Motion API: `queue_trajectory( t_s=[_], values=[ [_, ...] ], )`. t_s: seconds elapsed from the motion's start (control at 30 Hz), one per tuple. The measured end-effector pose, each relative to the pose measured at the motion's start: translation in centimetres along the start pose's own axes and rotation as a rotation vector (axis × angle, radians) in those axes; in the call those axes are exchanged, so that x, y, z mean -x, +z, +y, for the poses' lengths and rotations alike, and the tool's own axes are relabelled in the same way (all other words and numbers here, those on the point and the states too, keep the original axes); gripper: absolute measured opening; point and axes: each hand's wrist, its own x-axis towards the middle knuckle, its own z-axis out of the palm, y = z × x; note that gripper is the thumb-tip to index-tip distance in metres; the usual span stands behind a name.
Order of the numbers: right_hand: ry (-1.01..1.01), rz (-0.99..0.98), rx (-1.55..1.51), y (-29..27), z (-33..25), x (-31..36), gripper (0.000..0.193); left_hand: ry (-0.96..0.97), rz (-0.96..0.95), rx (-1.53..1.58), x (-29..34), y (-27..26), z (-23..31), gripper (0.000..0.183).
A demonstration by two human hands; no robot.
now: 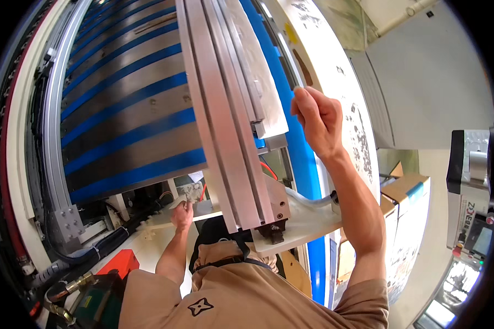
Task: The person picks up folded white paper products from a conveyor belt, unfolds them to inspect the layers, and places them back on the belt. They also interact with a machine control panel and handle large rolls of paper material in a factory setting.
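My left hand [182,215] is closed on a pale, crumpled rag [192,192], low in front of me beneath the end of the striped bed. Its soft, wrinkled shape suggests cloth, though it is small in the picture. On the other side, my right hand [319,118] is raised in a closed fist above a blue strip [304,164]. The curled fingers hide whatever they may hold. Between my two hands runs a long aluminium beam [225,120], its near end close to my chest. Left of the beam lies a machine bed [142,118] of dark metal with blue stripes.
A white machine panel [357,120] with worn patches stands beyond my right hand. Cables [112,238] and a red block [119,262] are at lower left. Cardboard boxes [406,192] stand at right, near a control unit [469,192]. A pale bracket plate [307,227] juts out under the beam.
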Motion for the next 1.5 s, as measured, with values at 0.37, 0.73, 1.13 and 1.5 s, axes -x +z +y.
queue_trajectory(
  t_s=[0.37,0.73,1.13,1.5],
  values=[
    [0.056,-0.001,-0.006,0.1,-0.8,0.0,0.041,0.014,0.085,-0.085,0.4,-0.4,0.8,0.033],
    [0.051,-0.003,-0.028,-0.2,-0.6,0.2,0.045,0.021,0.054,-0.146,0.0,-0.2,0.6,0.034],
    [0.139,0.115,0.108,-0.6,1.7,1.2,0.045,-0.016,-0.092,-0.079,0.5,-0.8,0.0,0.040],
    [0.119,0.128,0.008,-0.2,4.3,0.2,0.046,0.078,-0.004,-0.163,0.7,-0.7,-0.1,0.040]
  ],
)
